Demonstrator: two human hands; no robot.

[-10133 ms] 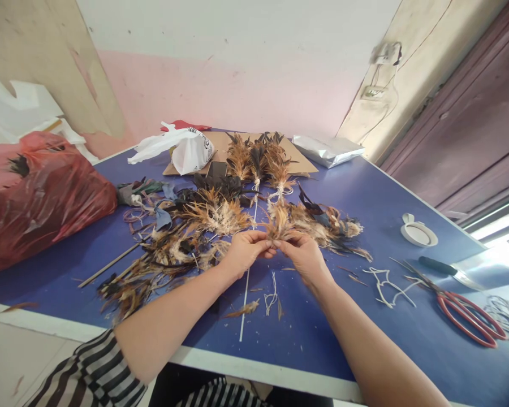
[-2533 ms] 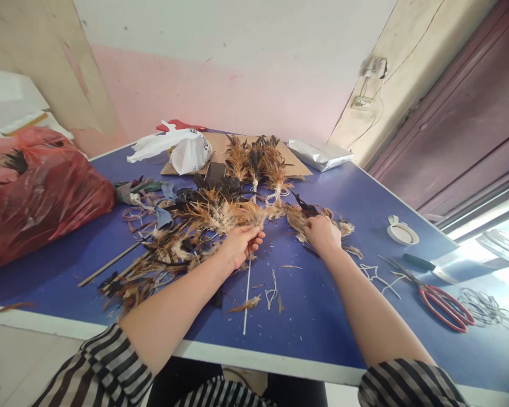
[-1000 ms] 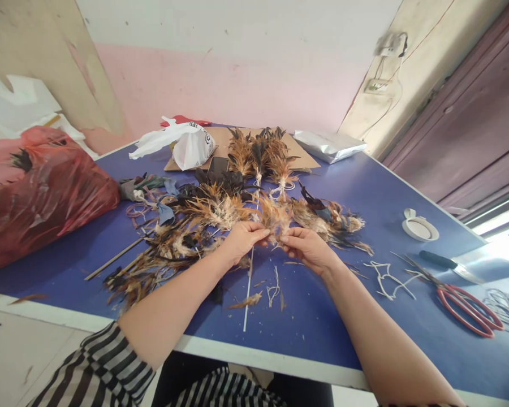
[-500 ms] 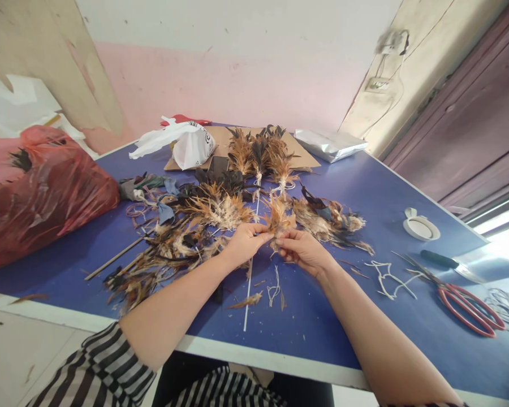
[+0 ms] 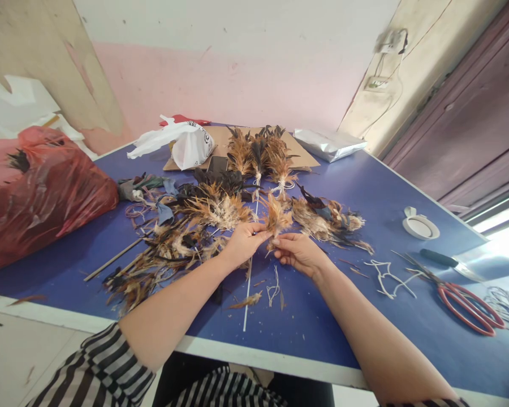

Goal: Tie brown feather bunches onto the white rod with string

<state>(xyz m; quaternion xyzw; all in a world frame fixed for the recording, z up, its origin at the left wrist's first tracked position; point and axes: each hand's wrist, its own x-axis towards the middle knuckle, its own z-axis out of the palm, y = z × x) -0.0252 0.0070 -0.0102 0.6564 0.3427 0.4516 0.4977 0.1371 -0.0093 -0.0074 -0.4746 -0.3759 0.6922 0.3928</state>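
Pinching a small feather tuft with both hands above the tabletop.
The left hand grips its middle; the right hand, fingers narrowed together, holds its lower ends. That hand has returned from the feather pile beyond, suggesting a shift from picking to arranging. Farther back, tied feather bundles lie partly on cardboard.

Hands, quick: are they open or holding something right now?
Left hand: closed, pinching a tuft of feathers.
Right hand: closed, pinching that tuft's lower end.
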